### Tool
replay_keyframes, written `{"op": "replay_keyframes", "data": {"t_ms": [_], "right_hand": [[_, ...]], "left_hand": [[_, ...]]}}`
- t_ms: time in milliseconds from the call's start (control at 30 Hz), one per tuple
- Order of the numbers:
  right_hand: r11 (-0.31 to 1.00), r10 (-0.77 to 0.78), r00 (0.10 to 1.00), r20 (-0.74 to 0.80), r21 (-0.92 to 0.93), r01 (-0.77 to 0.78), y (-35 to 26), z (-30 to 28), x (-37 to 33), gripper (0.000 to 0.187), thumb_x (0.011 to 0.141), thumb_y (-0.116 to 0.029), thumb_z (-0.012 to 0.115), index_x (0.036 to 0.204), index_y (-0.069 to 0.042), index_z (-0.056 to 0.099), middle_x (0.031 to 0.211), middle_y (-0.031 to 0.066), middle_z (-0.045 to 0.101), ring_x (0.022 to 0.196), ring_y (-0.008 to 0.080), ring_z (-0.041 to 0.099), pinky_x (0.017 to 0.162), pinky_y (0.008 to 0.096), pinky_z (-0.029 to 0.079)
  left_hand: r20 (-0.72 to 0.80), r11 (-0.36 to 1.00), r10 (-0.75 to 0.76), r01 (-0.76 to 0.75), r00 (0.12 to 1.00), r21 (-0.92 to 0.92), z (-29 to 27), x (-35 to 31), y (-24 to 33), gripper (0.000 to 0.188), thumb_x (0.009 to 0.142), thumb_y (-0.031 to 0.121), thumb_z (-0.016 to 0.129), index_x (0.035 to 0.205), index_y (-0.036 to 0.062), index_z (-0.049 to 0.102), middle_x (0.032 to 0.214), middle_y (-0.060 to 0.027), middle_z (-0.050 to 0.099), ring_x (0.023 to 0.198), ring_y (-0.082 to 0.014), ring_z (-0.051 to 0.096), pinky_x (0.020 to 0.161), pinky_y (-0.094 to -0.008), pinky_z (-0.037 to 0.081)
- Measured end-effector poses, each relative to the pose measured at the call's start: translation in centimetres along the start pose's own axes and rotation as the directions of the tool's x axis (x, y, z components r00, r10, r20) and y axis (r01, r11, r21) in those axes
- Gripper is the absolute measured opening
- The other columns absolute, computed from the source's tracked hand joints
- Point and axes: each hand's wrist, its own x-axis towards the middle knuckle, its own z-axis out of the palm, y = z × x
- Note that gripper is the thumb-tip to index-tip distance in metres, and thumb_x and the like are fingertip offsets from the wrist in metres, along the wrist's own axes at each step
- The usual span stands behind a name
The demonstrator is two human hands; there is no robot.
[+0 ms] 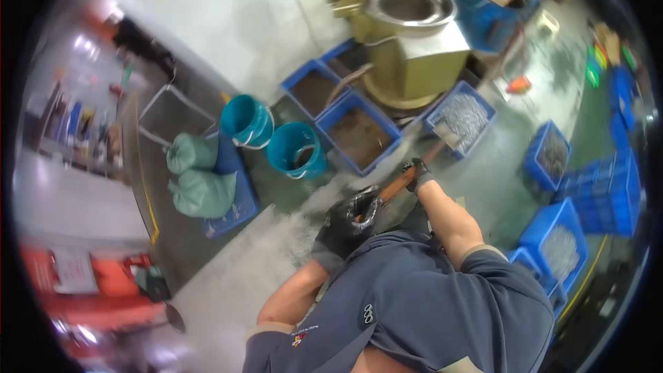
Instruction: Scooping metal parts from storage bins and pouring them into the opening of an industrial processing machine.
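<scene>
Fingers (413, 167) of R hand (421, 177): dark-gloved, curled around bar (398, 186) in closed grip. Bar runs thru R fist; its brown length leaves fist on side facing L hand (337, 229), sloping down-L. Thin reddish length appears to emerge past R fingers, on side toward machine (435, 62). L hand: dark glove; fingers blurred & merged w/ black bag-like item (364, 197), so cannot tell if open or closed. Bar's lower end reaches shiny rim of same item, nr L hand; contact w/ L fingers unclear.

Bar + both hands: on machine's near side (toward wearer), well apart from its base. Wearer's shirt (428, 290): dark grey-blue, on same side, closer in.

Machine: gold-coloured body, round metal bowl on top. Surrounding items, rel. to machine:
- Near side, slightly R: silver-parts bin (481, 135), blue, approx. in line w/ bar.
- Near-L, adj. to base: blue trays (383, 157), brown inside.
- Farther L: 2 teal buckets (280, 159), side by side.
- L of those: 2 pale green sacks (204, 193) on blue pallet (245, 200).
- R: small bin (537, 166), blue, w/ dark grey pcs.; blue crates (601, 193) just beside it.
- Near-R, closer to wearer: large bin (542, 228), blue, w/ silver-grey pcs.
</scene>
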Motion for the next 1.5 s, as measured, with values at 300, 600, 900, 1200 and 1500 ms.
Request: {"op": "replay_keyframes", "data": {"t_ms": [300, 600, 900, 1200, 1500], "right_hand": [[0.976, -0.212, 0.971, -0.114, 0.019, 0.216, -4.8, -1.5, -2.3, 0.01, 0.093, -0.026, 0.058, 0.09, -0.017, 0.057, 0.066, 0.0036, 0.057, 0.06, 0.0221, 0.059, 0.056, 0.0402, 0.051], [0.945, -0.281, 0.954, -0.102, -0.204, 0.256, -8.4, -1.6, 0.5, 0.023, 0.092, -0.04, 0.062, 0.091, -0.017, 0.056, 0.068, 0.005, 0.061, 0.059, 0.022, 0.06, 0.053, 0.0396, 0.05], [0.928, -0.107, 0.991, -0.081, -0.365, 0.07, -8.1, -0.3, -1.8, 0.072, 0.087, -0.066, 0.055, 0.131, -0.009, 0.05, 0.112, 0.0144, 0.063, 0.09, 0.0262, 0.063, 0.08, 0.0364, 0.053], [0.969, 0.163, 0.958, -0.236, -0.145, -0.201, -17.3, -9.5, 12.0, 0.073, 0.08, -0.059, 0.071, 0.126, -0.006, 0.05, 0.111, 0.0173, 0.063, 0.101, 0.0319, 0.063, 0.082, 0.043, 0.054], [0.997, -0.048, 0.936, -0.35, 0.043, 0.067, -26.5, -7.3, 23.0, 0.016, 0.092, -0.012, 0.064, 0.102, -0.008, 0.053, 0.077, 0.0106, 0.055, 0.065, 0.0261, 0.059, 0.06, 0.0422, 0.054]], "left_hand": [[0.136, 0.988, 0.075, -0.092, 0.988, 0.122, 7.0, 4.0, 0.5, 0.017, 0.09, 0.002, 0.062, 0.104, -0.0038, 0.068, 0.102, -0.0179, 0.072, 0.1, -0.0247, 0.069, 0.088, -0.0326, 0.051], [0.181, 0.992, 0.038, -0.06, 0.983, 0.114, 10.5, 7.4, 0.6, 0.019, 0.091, 0.001, 0.058, 0.107, -0.0049, 0.067, 0.106, -0.0182, 0.07, 0.104, -0.0257, 0.067, 0.091, -0.034, 0.05], [0.314, 0.809, -0.461, 0.247, 0.83, 0.533, 4.4, 7.7, -8.9, 0.047, 0.092, 0.024, 0.064, 0.132, 0.0031, 0.052, 0.093, -0.0106, 0.069, 0.065, -0.0141, 0.064, 0.058, -0.0292, 0.053], [0.332, 0.463, -0.879, 0.445, 0.343, 0.767, 10.1, 12.9, -11.2, 0.062, 0.081, 0.045, 0.068, 0.133, 0.013, 0.053, 0.09, -0.0151, 0.071, 0.083, -0.0321, 0.07, 0.076, -0.0429, 0.054], [0.091, 0.216, -0.925, 0.315, 0.369, 0.924, 24.2, 21.3, -12.4, 0.04, 0.083, 0.032, 0.062, 0.119, 0.0149, 0.061, 0.093, -0.019, 0.07, 0.086, -0.0392, 0.067, 0.076, -0.0484, 0.054]]}}
